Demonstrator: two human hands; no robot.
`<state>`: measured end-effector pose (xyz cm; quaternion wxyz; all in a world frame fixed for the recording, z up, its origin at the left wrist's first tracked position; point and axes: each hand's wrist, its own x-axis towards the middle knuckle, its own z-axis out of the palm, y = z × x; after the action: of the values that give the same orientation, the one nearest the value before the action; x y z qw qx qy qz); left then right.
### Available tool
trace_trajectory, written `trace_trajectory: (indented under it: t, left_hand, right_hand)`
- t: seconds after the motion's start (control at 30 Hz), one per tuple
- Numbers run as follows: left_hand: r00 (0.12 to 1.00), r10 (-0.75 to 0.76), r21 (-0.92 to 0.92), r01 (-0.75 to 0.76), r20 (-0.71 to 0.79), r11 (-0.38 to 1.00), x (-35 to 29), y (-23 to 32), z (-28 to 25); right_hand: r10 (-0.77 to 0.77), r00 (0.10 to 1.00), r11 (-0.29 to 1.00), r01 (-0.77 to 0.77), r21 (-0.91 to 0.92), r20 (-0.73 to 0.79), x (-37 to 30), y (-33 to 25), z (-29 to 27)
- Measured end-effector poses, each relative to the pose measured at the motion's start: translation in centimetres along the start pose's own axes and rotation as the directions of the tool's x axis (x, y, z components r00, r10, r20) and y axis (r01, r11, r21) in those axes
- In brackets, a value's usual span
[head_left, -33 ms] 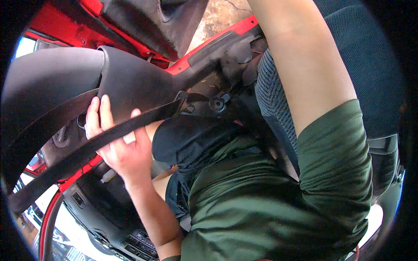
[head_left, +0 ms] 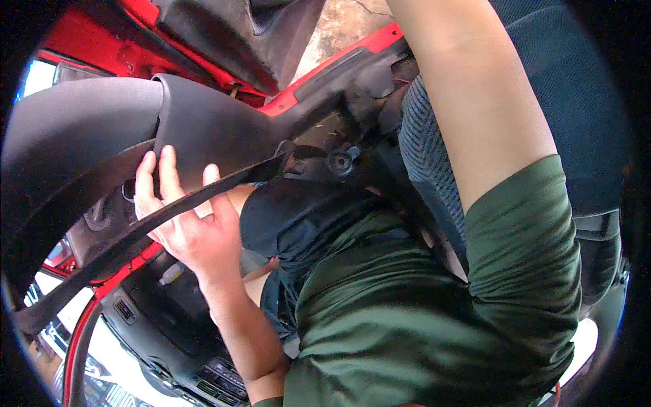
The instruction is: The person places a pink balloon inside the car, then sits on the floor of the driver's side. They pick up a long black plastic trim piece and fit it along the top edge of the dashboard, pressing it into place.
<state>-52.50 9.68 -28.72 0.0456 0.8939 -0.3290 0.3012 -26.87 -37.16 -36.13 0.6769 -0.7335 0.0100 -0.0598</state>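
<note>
My left hand (head_left: 193,234) is open, fingers stretched out and spread. A black seat belt strap (head_left: 146,227) runs slantwise across it on the side toward me, with the fingertips showing past the strap. Two fingertips reach the lower edge of the grey plastic pillar trim (head_left: 210,129). At its upper right end the strap meets a metal belt tongue (head_left: 288,152), beside a round dark fitting (head_left: 341,161). Another stretch of black strap (head_left: 74,186) curves away behind the fingers to the left. Out past the top edge goes my right arm (head_left: 481,88), so the right hand is hidden.
A patterned cloth car seat (head_left: 566,102) fills the right side. The red door sill (head_left: 281,103) and an open door with a dark panel (head_left: 230,41) lie at the top. At lower left is the dashboard (head_left: 169,319) with an air vent (head_left: 124,310).
My left hand has shifted slightly to the right and down. The strap across it looks narrower, as if turned more edge-on. My right arm has barely moved.
</note>
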Motion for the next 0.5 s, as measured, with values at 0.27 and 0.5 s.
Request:
trace_trajectory:
  t: [0.27, 0.5]
  left_hand:
    - [0.943, -0.333, -0.078, 0.331, -0.022, 0.94, 4.0, 1.6, 1.1]
    - [0.947, 0.32, -0.12, -0.314, 0.033, 0.942, 6.4, 13.8, 3.8]
  right_hand:
    - [0.015, 0.999, 1.0, -0.015, -0.004, 0.028, -1.0, -0.5, -0.2]
    - [-0.042, 0.992, 0.997, 0.033, -0.075, -0.118, -1.6, -1.3, 0.9]
